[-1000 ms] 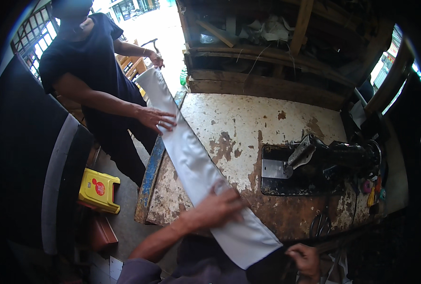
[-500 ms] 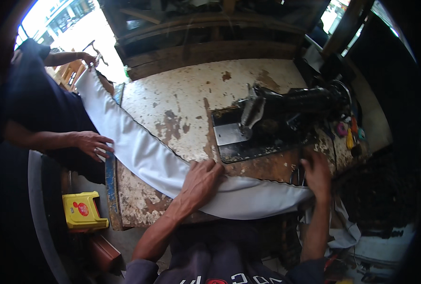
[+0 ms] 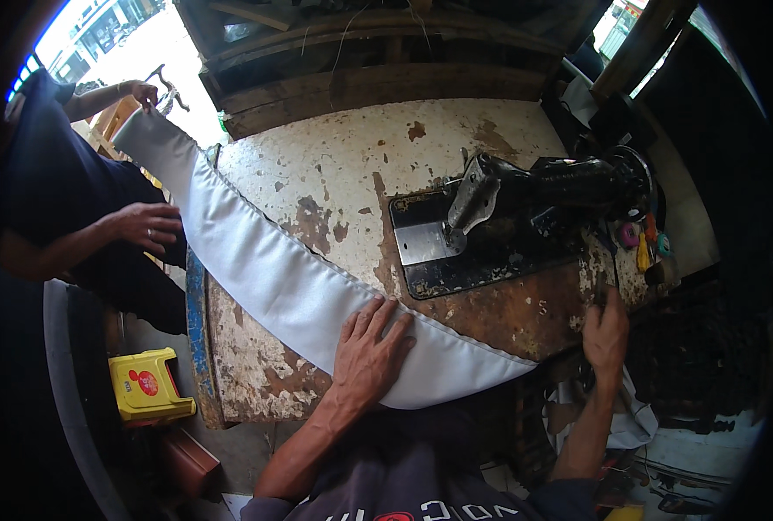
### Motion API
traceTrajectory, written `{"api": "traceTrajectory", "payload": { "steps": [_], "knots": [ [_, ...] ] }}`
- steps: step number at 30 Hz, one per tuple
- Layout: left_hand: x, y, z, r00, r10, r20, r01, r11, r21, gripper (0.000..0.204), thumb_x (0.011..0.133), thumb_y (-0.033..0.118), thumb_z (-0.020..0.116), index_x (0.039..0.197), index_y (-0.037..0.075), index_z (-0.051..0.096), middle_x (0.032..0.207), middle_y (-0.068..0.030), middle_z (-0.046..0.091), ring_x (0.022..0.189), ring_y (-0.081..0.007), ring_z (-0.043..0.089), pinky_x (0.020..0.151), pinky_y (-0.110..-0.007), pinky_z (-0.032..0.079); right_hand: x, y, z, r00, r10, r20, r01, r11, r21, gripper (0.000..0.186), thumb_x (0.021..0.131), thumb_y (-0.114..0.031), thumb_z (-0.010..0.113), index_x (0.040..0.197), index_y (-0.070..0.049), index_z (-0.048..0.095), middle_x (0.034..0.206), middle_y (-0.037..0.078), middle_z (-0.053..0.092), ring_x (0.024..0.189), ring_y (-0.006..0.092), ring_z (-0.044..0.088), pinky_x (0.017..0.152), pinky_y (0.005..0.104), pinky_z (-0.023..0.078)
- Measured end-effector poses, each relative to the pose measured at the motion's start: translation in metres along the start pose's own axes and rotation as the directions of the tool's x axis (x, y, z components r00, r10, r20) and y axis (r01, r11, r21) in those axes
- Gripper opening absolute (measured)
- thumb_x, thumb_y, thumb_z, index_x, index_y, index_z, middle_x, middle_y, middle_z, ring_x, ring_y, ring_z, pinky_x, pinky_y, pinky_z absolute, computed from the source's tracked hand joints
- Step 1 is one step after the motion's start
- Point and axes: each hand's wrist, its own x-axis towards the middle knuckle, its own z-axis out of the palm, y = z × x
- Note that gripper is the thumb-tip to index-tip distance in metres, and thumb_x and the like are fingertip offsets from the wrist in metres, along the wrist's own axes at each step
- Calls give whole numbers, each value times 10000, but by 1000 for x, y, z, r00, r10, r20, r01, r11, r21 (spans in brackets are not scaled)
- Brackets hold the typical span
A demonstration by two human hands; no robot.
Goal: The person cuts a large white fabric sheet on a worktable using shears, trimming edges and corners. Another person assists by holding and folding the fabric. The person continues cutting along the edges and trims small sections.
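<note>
A long piece of white fabric [image 3: 274,269] with a curved lower edge lies slantwise across the worn table. My left hand [image 3: 373,352] rests flat on it, fingers spread, close to its upper seam. The fabric's tapered right end lies near the table's front edge. Beyond that tip, my right hand [image 3: 606,334] is closed round a dark narrow tool [image 3: 601,285] that points away from me; its exact kind is unclear. At far left, a co-worker's hand [image 3: 146,94] holds the fabric's far end. The co-worker's other hand [image 3: 150,226] is beside the fabric, off the table.
A black sewing machine [image 3: 534,195] stands on the right of the table [image 3: 274,187]. Small coloured items, including a pink roll [image 3: 630,234], lie beside it. A yellow plastic stool [image 3: 152,386] is on the floor at left. More pale fabric [image 3: 634,417] hangs at lower right.
My right hand has left the fabric's right end and moved right; the dark tool near it on the table has gone from there. The co-worker's lower hand has drawn back from the fabric.
</note>
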Motion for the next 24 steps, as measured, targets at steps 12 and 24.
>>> {"api": "traceTrajectory", "payload": {
  "steps": [12,24],
  "knots": [
    [-3,4,-19,987,-49,156,53,998,-21,599,1004,428,695,1523,150,588,1673,-173,457,1588,-311,377,1300,-503,216,-45,-128,5,557,-50,829,-651,593,473,229,1093,-181,620,1193,20,669,830,76,717,735,143,728,669,305,602],
    [-6,-7,-15,995,-39,91,51,990,-130,684,949,361,766,1472,-15,538,1663,-235,436,1577,-366,383,1286,-514,286,-52,-192,73,460,-73,885,-729,538,423,246,1060,-178,693,1009,61,669,818,120,761,677,167,756,597,311,620]
  ]
}}
